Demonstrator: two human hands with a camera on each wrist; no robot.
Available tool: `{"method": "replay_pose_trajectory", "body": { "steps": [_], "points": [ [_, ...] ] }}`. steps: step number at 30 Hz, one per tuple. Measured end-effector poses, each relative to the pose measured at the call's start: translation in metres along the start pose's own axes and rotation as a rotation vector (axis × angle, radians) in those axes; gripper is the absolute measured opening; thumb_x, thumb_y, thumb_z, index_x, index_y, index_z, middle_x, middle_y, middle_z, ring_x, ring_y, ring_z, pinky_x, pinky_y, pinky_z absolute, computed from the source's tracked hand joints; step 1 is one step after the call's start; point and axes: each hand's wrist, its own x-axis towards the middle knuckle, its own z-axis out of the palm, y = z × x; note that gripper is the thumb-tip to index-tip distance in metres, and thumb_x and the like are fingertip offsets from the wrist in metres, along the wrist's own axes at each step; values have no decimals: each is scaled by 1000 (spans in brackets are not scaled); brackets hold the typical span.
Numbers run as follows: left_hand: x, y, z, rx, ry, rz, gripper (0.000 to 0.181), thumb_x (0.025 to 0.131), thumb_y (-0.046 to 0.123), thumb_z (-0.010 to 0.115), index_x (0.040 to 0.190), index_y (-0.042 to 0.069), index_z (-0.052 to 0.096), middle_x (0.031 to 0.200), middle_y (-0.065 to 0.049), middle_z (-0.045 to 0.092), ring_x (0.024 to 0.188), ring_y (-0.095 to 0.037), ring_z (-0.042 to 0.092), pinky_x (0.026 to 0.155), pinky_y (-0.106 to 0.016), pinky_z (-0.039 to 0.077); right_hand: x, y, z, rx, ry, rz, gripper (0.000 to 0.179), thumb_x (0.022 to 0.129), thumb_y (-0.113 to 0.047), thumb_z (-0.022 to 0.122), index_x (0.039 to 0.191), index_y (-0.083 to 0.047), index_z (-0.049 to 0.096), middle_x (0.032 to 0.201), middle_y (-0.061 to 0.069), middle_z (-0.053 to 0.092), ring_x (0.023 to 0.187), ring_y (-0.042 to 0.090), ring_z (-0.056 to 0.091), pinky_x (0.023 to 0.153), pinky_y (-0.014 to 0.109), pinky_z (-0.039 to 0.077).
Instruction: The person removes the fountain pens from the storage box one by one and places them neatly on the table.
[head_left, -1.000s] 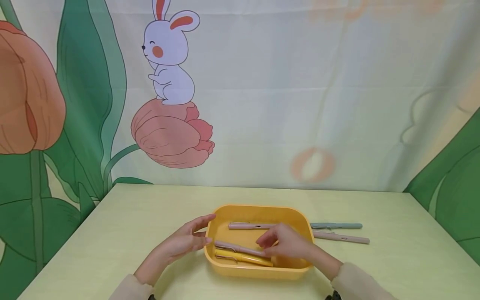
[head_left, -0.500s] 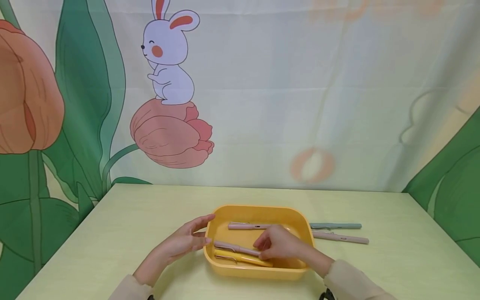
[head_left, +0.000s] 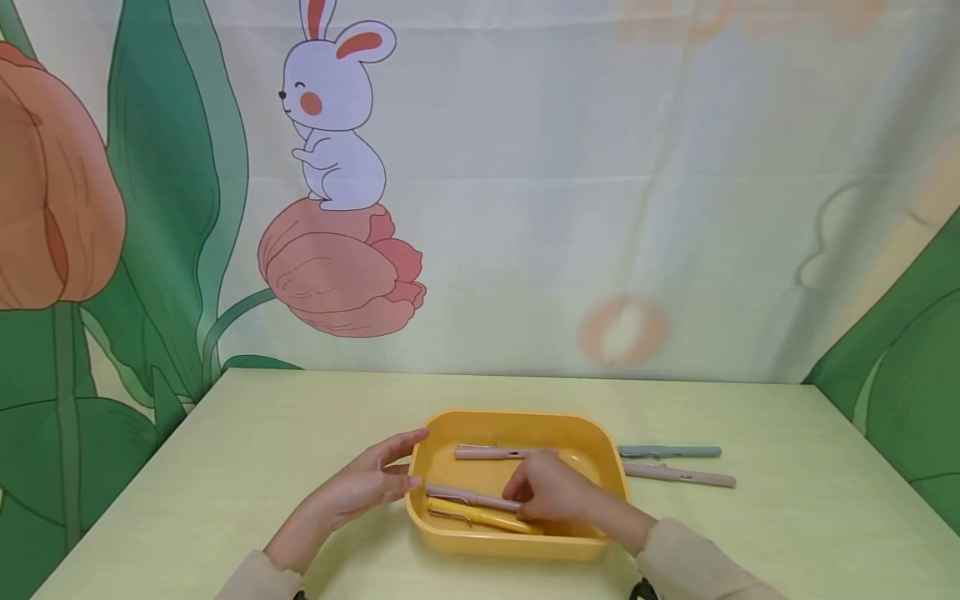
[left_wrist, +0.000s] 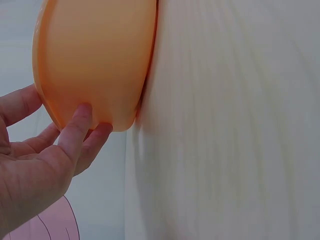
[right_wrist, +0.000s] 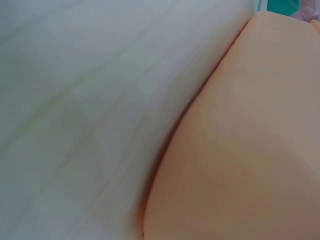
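Observation:
A yellow tray [head_left: 517,546] stands on the table with several clip pens in it. With fingers spread, my left hand [head_left: 367,479] rests against the tray's left end; in the left wrist view its fingertips touch the tray's outer wall [left_wrist: 95,60]. My right hand [head_left: 551,487] reaches inside and pinches the right end of a dusty-pink pen [head_left: 472,497]. Just in front of that pen lies a yellow pen [head_left: 483,517]. Another dusty-pink pen [head_left: 491,454] lies along the back, its right end hidden by the hand. The right wrist view shows mostly the tray's outer side [right_wrist: 240,130].
Right of the tray, a grey-green pen [head_left: 678,452] and one more dusty-pink pen [head_left: 682,475] lie on the table [head_left: 780,525], their left ends hidden behind the tray. A printed curtain [head_left: 510,208] hangs at the table's back edge.
My right hand has slid a little left along the front dusty-pink pen, and its fingers have drawn closer together on it. The left hand and the tray hold their places.

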Motion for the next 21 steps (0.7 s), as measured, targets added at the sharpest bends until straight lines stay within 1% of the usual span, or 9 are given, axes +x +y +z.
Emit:
{"method": "replay_pose_trajectory", "body": {
  "steps": [4,8,14,18,21],
  "points": [
    [0,0,0,2,3,-1,69,87,-3,52,144,-3,12,143,-30,14,128,-44,27,96,-37,42,-1,-1,-1,-28,22,-10,14,65,6,69,75,-3,72,64,-2,66,56,-4,52,56,12,44],
    [0,1,1,1,0,4,69,88,-3,51,144,-4,12,143,-30,14,128,-44,27,97,-39,41,-5,-1,-6,-23,57,-24,15,66,8,66,74,-3,72,64,-2,66,56,-3,51,52,13,45],
    [1,1,2,6,1,9,69,87,-2,53,143,-4,13,143,-30,16,128,-43,29,97,-40,41,-16,0,-19,53,51,-35,14,70,9,66,80,1,72,70,1,68,61,1,57,58,14,48],
    [2,-1,1,5,1,6,69,87,-1,53,143,-4,13,142,-30,16,127,-43,30,97,-39,41,-24,0,-31,132,29,-8,13,74,8,64,84,3,71,73,4,68,64,3,58,61,16,50],
    [1,-1,0,2,-2,4,70,87,-1,53,143,-4,12,142,-30,16,127,-43,31,96,-39,42,-31,0,-40,180,35,17,12,76,5,66,86,3,71,74,6,68,66,4,58,61,17,51]
  ]
}}
